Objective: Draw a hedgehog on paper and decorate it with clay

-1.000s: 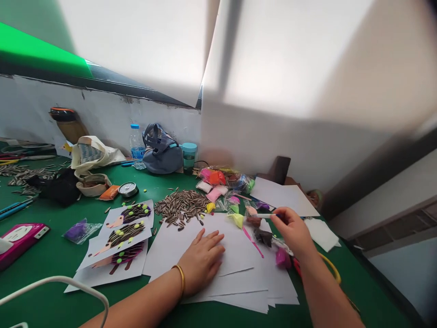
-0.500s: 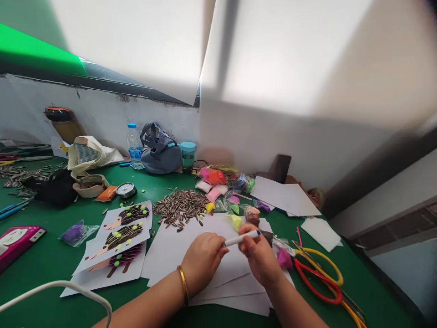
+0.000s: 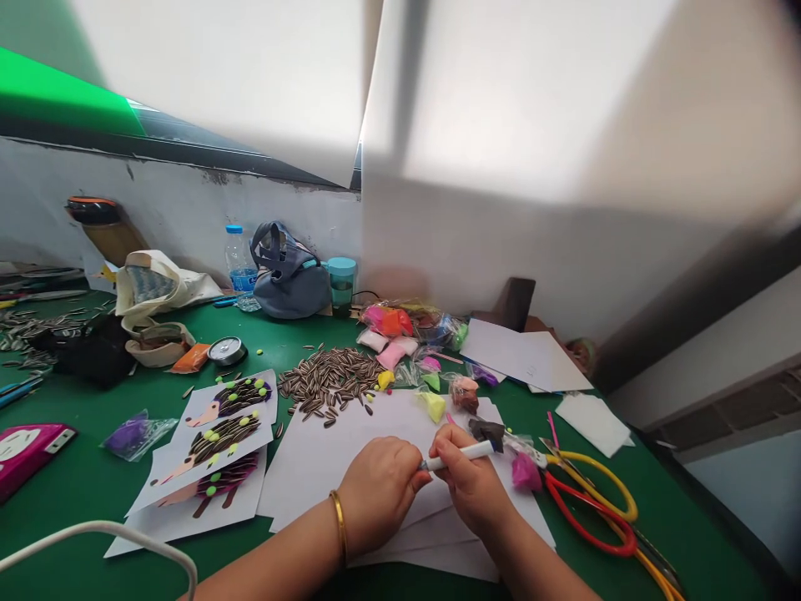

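Observation:
A white marker pen (image 3: 466, 455) lies slantwise between my two hands, above white sheets of paper (image 3: 319, 455). My right hand (image 3: 472, 484) is closed round its barrel, with the dark end sticking out to the right. My left hand (image 3: 381, 484), a gold bangle at its wrist, is closed, with thumb and fingers pinched at the pen's grey left end. Whether a cap is hidden in those fingers I cannot make out. Left of the paper lie hedgehog pictures (image 3: 225, 438) with seed spines and green dots. Behind the sheets is a heap of sunflower seeds (image 3: 331, 380).
Scissors with red and yellow handles (image 3: 591, 509) lie at the right. Bags of coloured clay (image 3: 391, 321) are at the back, near a blue-grey bag (image 3: 291, 284) and a water bottle (image 3: 241, 267). A white cable (image 3: 118, 527) crosses the front left.
The pen's right end has dropped lower, and my right hand has moved down and changed its grip along the barrel. My left hand stays at the other end. The view has shifted slightly.

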`<state>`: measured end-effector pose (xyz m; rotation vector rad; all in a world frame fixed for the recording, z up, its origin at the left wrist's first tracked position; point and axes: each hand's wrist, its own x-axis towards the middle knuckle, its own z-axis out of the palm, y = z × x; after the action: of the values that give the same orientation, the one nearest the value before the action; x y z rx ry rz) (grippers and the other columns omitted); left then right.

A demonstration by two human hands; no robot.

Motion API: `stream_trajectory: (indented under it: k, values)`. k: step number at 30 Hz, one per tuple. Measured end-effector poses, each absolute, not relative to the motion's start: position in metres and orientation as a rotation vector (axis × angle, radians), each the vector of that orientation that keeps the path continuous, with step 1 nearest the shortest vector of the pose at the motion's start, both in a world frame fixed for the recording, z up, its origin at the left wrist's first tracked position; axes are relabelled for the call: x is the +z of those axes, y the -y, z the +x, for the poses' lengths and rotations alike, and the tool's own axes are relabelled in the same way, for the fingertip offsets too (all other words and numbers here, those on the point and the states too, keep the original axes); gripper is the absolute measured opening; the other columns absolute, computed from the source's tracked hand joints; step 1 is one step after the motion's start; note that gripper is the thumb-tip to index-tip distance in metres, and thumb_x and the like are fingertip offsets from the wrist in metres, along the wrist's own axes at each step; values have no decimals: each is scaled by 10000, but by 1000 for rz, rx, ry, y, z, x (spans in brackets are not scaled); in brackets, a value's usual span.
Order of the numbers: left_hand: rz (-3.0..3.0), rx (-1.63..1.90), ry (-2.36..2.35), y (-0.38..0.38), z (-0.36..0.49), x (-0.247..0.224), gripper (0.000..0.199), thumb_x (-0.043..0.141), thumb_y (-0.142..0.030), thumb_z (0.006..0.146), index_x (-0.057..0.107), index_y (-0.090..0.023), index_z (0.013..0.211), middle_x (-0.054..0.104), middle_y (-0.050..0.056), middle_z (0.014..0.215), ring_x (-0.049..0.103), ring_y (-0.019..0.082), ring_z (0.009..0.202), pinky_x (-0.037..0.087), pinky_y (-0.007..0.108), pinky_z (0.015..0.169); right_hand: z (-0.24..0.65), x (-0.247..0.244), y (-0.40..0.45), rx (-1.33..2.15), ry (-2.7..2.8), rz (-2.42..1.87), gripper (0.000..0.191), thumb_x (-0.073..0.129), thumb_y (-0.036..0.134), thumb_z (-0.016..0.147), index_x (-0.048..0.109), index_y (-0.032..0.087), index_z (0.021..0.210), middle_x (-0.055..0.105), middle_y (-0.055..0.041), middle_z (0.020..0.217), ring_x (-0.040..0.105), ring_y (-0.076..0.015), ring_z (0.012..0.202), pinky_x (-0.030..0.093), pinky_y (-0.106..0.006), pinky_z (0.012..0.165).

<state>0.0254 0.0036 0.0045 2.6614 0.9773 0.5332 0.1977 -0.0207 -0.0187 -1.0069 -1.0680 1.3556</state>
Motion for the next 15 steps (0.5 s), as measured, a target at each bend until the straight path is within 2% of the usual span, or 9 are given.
stream_trajectory:
  k: [7, 15]
  values:
    - [2500, 442, -915, -2, 20, 11, 322, 355, -395, 992, 537, -194, 818, 579, 22, 771, 499, 186, 705, 347, 299, 652, 196, -10, 24, 1385, 1088, -974, 300, 606, 465, 868, 558, 218, 704, 381, 41, 599, 311, -125, 553, 251, -269, 530]
    - [1804, 461, -652, 2, 21, 15, 397, 334, -493, 975, 522, -179, 821, 498, -21, 775, 438, 131, 724, 386, 239, 680, 193, -13, 25, 1446, 1085, -903, 326, 607, 492, 859, 549, 209, 707, 437, 21, 640, 360, -131, 590, 300, -259, 546]
